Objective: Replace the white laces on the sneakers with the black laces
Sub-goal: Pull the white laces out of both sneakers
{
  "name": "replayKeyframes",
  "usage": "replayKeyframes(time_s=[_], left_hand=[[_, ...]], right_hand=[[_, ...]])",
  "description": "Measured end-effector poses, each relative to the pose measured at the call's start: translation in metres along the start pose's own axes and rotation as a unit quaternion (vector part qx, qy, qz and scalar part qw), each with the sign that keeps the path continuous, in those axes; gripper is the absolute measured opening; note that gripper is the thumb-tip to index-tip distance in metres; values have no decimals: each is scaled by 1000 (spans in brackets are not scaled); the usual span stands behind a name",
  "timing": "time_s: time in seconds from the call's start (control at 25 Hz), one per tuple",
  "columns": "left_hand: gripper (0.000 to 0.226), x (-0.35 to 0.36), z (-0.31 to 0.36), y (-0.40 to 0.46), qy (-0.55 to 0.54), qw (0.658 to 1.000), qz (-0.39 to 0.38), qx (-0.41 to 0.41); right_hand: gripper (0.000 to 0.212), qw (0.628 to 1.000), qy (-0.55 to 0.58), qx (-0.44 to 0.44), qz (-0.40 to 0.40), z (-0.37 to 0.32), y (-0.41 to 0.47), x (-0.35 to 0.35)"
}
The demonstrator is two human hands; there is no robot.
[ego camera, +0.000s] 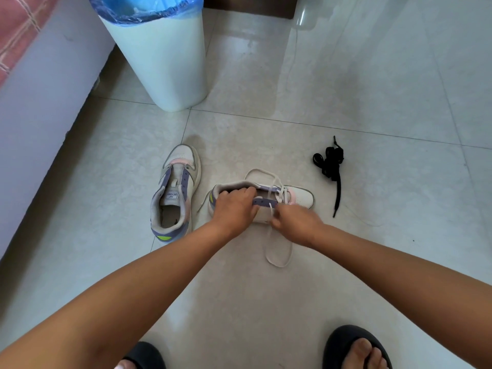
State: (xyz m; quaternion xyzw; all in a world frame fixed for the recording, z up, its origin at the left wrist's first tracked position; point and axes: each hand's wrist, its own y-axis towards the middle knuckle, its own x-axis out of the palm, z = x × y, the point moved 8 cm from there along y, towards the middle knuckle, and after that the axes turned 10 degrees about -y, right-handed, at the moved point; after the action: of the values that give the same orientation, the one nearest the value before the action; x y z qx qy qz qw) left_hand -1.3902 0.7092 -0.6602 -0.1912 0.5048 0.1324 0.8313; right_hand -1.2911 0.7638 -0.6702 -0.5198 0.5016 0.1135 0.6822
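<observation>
Two white sneakers with purple and pink trim lie on the tiled floor. The left sneaker [177,190] stands upright with no lace in its eyelets. The right sneaker [299,197] lies with its toe to the right and is partly threaded with a white lace [278,258] whose loops trail over the floor. My left hand [234,206] grips this sneaker at its collar and purple eyelet strip. My right hand [295,222] pinches the white lace beside the eyelets. A bundle of black laces [330,162] lies on the floor to the right, apart from both hands.
A white waste bin [162,57] with a blue liner stands behind the sneakers. A bed edge [40,83] runs along the left. My feet in black sandals [356,347] are at the bottom of the view.
</observation>
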Motion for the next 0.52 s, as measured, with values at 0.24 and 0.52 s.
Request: replayKeyframes(time_s=[0.24,0.52], left_hand=[[22,0,-1,1,-6,1000,0,-9],[24,-2,-3,4,-40,998,13,-39]], right_hand=[[9,999,36,-13,22,-10,10,-1],[25,987,85,56,127,11,0,-9]])
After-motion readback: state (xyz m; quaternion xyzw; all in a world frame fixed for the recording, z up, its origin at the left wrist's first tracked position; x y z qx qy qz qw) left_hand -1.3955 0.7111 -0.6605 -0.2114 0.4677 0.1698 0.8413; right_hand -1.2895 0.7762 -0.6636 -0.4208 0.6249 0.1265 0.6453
